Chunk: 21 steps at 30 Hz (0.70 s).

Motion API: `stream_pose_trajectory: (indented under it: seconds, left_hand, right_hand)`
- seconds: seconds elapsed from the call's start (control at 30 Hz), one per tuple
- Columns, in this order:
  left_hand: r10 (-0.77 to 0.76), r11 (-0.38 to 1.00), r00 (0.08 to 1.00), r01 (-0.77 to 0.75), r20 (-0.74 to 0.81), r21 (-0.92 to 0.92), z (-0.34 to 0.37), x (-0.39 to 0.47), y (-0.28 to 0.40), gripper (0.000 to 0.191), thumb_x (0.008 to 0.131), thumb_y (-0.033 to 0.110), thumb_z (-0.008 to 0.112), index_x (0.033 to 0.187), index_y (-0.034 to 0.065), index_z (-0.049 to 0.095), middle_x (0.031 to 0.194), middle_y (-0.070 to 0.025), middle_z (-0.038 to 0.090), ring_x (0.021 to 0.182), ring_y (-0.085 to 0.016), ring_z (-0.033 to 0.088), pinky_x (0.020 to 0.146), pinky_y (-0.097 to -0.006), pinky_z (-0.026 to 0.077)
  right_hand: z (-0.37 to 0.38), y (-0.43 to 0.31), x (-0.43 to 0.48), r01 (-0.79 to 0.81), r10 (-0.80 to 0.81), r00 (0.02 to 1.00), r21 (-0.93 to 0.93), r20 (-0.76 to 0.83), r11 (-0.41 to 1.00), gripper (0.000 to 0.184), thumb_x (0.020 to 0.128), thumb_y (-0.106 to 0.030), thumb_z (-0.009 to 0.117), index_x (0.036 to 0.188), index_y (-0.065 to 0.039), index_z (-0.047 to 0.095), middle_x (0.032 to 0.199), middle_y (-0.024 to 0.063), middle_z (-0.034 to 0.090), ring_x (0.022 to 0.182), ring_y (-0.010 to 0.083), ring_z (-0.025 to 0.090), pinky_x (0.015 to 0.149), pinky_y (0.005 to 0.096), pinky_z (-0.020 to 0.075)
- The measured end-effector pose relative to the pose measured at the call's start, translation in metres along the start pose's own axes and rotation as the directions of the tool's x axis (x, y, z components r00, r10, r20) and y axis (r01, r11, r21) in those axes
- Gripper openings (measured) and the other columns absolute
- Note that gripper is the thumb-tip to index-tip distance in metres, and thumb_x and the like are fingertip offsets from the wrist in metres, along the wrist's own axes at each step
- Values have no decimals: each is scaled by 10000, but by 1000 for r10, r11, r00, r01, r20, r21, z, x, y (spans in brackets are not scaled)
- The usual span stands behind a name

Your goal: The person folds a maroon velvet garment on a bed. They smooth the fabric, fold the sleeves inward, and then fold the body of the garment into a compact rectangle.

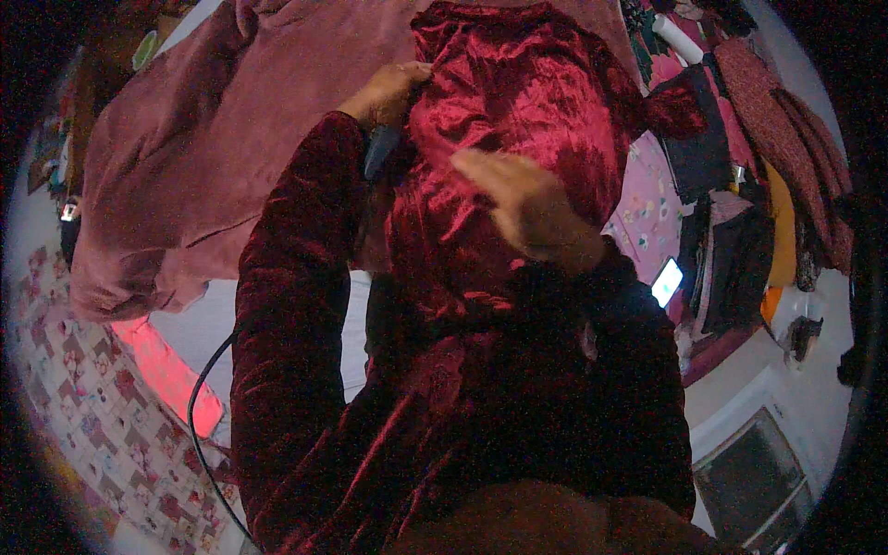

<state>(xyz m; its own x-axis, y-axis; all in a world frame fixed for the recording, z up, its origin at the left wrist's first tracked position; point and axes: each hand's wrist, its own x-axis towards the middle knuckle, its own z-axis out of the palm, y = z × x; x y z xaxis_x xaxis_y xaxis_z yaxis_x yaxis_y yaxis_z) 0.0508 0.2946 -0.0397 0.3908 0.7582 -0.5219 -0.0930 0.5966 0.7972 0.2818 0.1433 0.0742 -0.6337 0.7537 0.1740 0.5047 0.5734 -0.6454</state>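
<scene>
A shiny dark red velvet garment (513, 104) lies spread out in front of me, on top of a large dusty pink fleece cloth (277, 125). At the garment's left edge is my left hand (388, 90), its fingertips touching the fabric; whether they pinch it cannot be made out. A dark grey object (379, 152), its kind unclear, shows just below that hand. My right hand (531, 201) is over the lower middle of the garment, slightly blurred, fingers together and pointing to the upper left, with nothing seen in it. Both my sleeves are dark red velvet.
Right of the garment lie a pink patterned cloth (649, 187), a lit phone (667, 282) and folded dark clothes (735, 257). A white cylinder (678, 39) lies at the upper right. A black cable (198, 395) runs beside my left arm, near a bright pink cloth (173, 374).
</scene>
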Motion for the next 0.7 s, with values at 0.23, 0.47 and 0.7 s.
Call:
stream_pose_trajectory:
  seconds: [0.23,0.47,0.7]
  left_hand:
    - [158,987,987,-158,6,23,-16,-41,-3,252,1006,195,520,1148,19,631,1001,-94,699,845,-166,658,753,-293,550]
    - [392,727,906,-198,-161,657,11,-143,-40,234,957,269,616,1030,56,680,867,-111,698,798,-179,653,732,-370,511]
    - [453,322,876,14,-167,947,85,-211,-80,391,866,407,710,981,44,626,825,-181,673,779,-335,673,790,-436,501]
  right_hand:
    - [6,-18,-17,37,-34,994,-30,103,999,575,770,-26,571,1343,-38,537,1330,202,576,1228,348,560,1047,483,428]
    - [28,0,-30,-345,368,929,280,-32,896,376,960,-177,564,1294,-5,552,1190,226,631,1095,354,618,974,365,471]
    - [38,39,-46,-408,565,812,550,-148,729,315,992,-292,550,1082,4,606,984,209,667,899,343,628,827,425,475]
